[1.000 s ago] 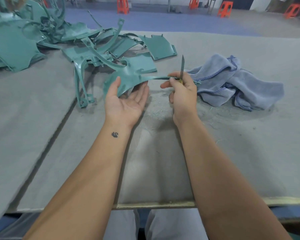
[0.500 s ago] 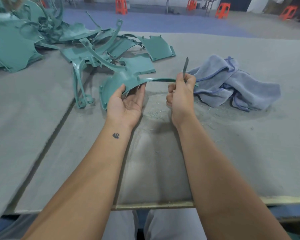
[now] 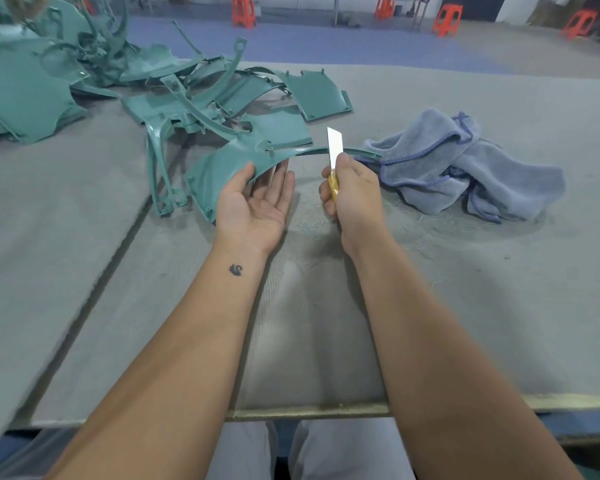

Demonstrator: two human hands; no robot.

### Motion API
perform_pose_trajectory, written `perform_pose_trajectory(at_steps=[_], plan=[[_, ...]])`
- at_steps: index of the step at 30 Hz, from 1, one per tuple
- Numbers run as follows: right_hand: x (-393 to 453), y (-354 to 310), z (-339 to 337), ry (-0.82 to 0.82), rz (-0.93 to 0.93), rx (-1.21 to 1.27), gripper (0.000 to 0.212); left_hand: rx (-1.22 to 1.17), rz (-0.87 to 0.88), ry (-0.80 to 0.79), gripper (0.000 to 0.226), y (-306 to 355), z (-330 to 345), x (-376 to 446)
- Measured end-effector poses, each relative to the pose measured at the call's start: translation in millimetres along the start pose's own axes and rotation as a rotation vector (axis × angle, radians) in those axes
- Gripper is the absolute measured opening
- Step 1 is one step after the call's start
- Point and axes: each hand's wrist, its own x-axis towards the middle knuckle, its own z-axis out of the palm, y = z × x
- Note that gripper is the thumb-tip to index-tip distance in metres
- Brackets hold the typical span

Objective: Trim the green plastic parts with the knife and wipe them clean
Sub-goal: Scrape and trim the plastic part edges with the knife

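Left hand [image 3: 257, 206]: I see the palm up, fingers straight, cradling the green part [image 3: 229, 168] from beneath.
Right hand [image 3: 354, 192]: clenched round the knife [image 3: 335, 147], blade upright against the part's thin strip.
Cloth [image 3: 465, 168]: crumpled just beyond.
Pile [image 3: 84, 74]: far left on the table [image 3: 499, 306].

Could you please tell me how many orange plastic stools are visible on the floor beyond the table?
4: orange stool at far left, a second near the middle, a third right of it, a fourth at far right. Others may be out of frame.
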Motion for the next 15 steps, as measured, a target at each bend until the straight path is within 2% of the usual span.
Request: perform_pose_trajectory(at_steps=[8,10,15], plan=[[1.6,-2.0,-5.0,0.128,-0.006,0.066,0.037,0.028,-0.014,0.002,0.019,1.5,-0.5,5.7],[2.4,-0.9,-4.4,0.095,-0.001,0.043,0.038,0.049,-0.023,-0.001,0.016,1.5,-1.1,6.4],[0.1,7.1,0.8,-0.081,-0.115,-0.233,0.04,0.115,-0.038,-0.003,0.015,0.9,-3.4,7.0]])
